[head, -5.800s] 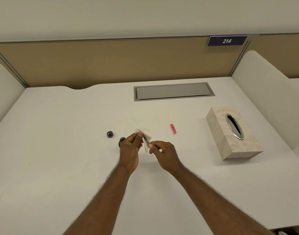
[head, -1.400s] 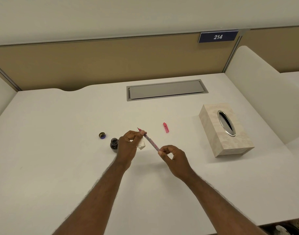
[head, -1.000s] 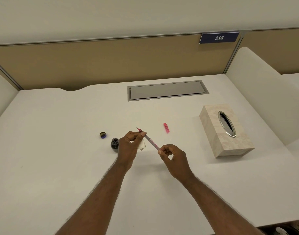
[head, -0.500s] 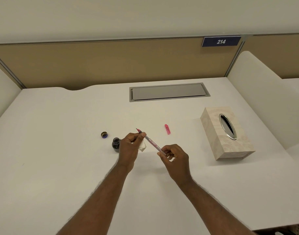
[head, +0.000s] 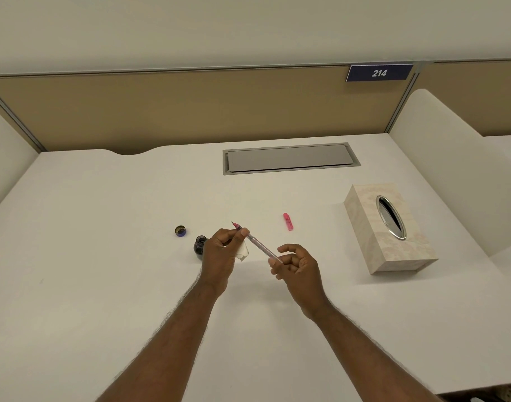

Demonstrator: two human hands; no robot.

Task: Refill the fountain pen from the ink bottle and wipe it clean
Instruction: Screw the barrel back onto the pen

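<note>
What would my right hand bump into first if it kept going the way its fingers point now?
Probably the fountain pen: the right hand points up-left along the barrel, its fingertips at the barrel's near end. Beyond that, the left hand with the tissue. Depth is uncertain.

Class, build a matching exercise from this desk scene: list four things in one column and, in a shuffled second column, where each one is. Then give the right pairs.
Things
1. fountain pen
2. ink bottle
3. bottle cap
4. pink pen cap

Places
A. lying alone on the desk, between the hands and the tissue box
B. standing open just left of the left hand
C. held in the air between the left hand and the right hand
D. on the desk, farthest left of the four

Pairs: 1-C, 2-B, 3-D, 4-A
</note>
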